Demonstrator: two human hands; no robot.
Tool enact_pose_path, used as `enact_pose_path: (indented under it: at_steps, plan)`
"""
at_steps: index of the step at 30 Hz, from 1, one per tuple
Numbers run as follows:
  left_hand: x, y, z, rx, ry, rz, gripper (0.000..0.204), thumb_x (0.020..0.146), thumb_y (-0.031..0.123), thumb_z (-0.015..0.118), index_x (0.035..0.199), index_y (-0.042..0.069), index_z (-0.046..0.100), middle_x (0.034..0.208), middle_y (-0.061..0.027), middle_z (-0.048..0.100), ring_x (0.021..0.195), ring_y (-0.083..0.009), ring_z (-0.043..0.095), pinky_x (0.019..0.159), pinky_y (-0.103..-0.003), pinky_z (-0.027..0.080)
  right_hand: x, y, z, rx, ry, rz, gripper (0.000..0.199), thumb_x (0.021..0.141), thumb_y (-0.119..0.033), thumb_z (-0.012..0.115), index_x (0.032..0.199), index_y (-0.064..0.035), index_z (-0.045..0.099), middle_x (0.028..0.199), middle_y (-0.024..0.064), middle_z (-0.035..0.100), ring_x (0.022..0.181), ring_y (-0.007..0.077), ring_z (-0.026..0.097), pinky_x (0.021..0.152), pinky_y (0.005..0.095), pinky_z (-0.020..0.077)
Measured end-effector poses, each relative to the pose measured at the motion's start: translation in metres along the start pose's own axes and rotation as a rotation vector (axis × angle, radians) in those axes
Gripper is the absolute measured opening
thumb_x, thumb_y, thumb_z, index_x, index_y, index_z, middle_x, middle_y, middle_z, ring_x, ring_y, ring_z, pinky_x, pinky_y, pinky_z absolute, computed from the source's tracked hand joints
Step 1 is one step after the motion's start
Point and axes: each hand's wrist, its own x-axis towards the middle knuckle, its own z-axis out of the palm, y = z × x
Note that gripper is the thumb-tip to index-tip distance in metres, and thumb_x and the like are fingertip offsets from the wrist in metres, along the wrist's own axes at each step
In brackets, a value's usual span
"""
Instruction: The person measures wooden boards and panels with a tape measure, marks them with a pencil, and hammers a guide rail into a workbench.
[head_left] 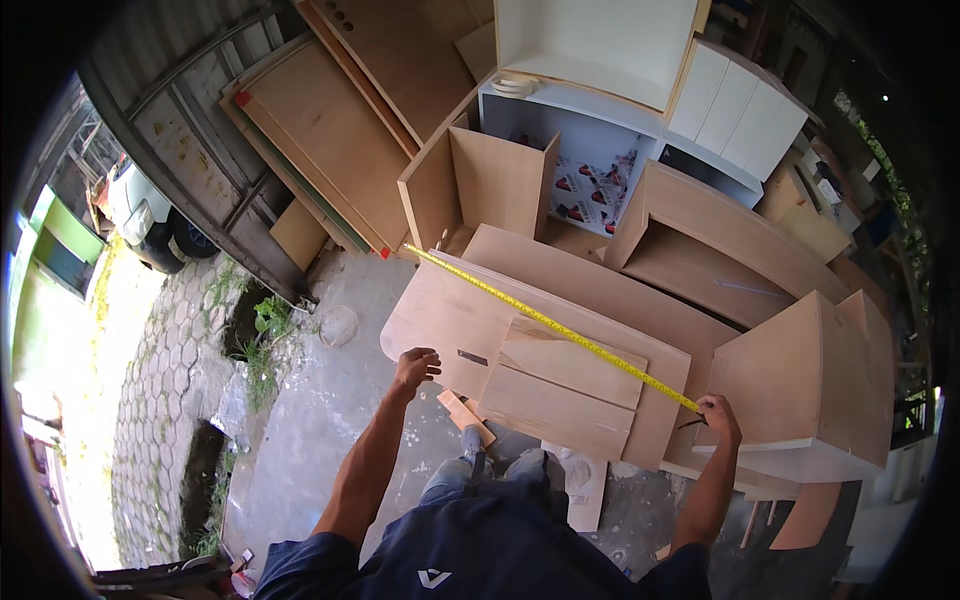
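Right hand (719,416) — grip pinching yellow tape (590,345); left hand (416,369) — loosely spread near board (432,315).

Ylw tape (560,326), lt-brn panel (455,323), navy tee (480,545)

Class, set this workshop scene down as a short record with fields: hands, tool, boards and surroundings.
Left hand: appears empty, close to the wide board
Right hand: holds the yellow tape measure at its right end
Tool position: stretched slantwise across the wide board
On the wide board: smaller wooden panels
Upper left: large wooden sheets, leaning
Floor: grey, with pale spots
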Motion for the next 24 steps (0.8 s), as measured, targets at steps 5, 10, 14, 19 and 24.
enact_pose_path:
  at_steps: [5, 10, 14, 19, 24]
  plan:
    - [-0.008, -0.049, -0.053, -0.072, 0.128, -0.137, 0.038, 0.087, 0.021, 0.063, 0.116, -0.003, 0.059, 0.096, -0.0147, 0.067, 0.082, -0.0248, 0.068, 0.068, -0.035, 0.052, 0.040, 0.015, -0.011, 0.035, -0.143, 0.155, 0.015, 0.081, -0.012, 0.064, 0.089, -0.0010, 0.071, 0.073, 0.0060, 0.065, 0.067, 0.0149, 0.059, 0.061, 0.0306, 0.0471]
    - [-0.060, -0.101, -0.095, -0.043, 0.332, -0.266, 0.039, 0.088, 0.022, 0.062, 0.118, -0.003, 0.058, 0.097, -0.0154, 0.066, 0.082, -0.0268, 0.068, 0.069, -0.037, 0.053, 0.083, 0.052, -0.021, -0.008, -0.158, -0.027, 0.015, 0.082, -0.014, 0.064, 0.089, -0.0023, 0.071, 0.074, 0.0055, 0.063, 0.069, 0.0150, 0.059, 0.055, 0.0308, 0.0468]
    - [-0.109, -0.135, -0.100, -0.020, 0.418, -0.399, 0.037, 0.089, 0.021, 0.060, 0.118, -0.002, 0.057, 0.098, -0.0159, 0.066, 0.083, -0.0281, 0.068, 0.070, -0.038, 0.054, 0.115, 0.056, -0.016, -0.057, -0.129, -0.006, 0.014, 0.084, -0.015, 0.063, 0.090, -0.0048, 0.071, 0.074, 0.0052, 0.063, 0.067, 0.0150, 0.058, 0.051, 0.0320, 0.0466]
    - [-0.148, -0.161, -0.077, 0.114, 0.447, -0.510, 0.032, 0.087, 0.016, 0.062, 0.113, -0.003, 0.059, 0.089, -0.0147, 0.067, 0.069, -0.0245, 0.068, 0.057, -0.034, 0.053, 0.139, 0.046, -0.013, -0.070, -0.254, 0.063, 0.015, 0.084, -0.017, 0.062, 0.094, -0.0087, 0.071, 0.074, 0.0034, 0.062, 0.060, 0.0137, 0.055, 0.046, 0.0317, 0.0437]
    - [-0.161, -0.168, -0.045, 0.277, 0.307, -0.489, 0.043, 0.083, 0.017, 0.068, 0.118, -0.006, 0.058, 0.093, -0.0165, 0.068, 0.068, -0.0222, 0.068, 0.054, -0.031, 0.052, 0.137, 0.036, -0.019, -0.024, -0.343, 0.250, 0.018, 0.083, -0.016, 0.062, 0.096, -0.0090, 0.072, 0.073, 0.0039, 0.063, 0.063, 0.0135, 0.057, 0.051, 0.0336, 0.0463]
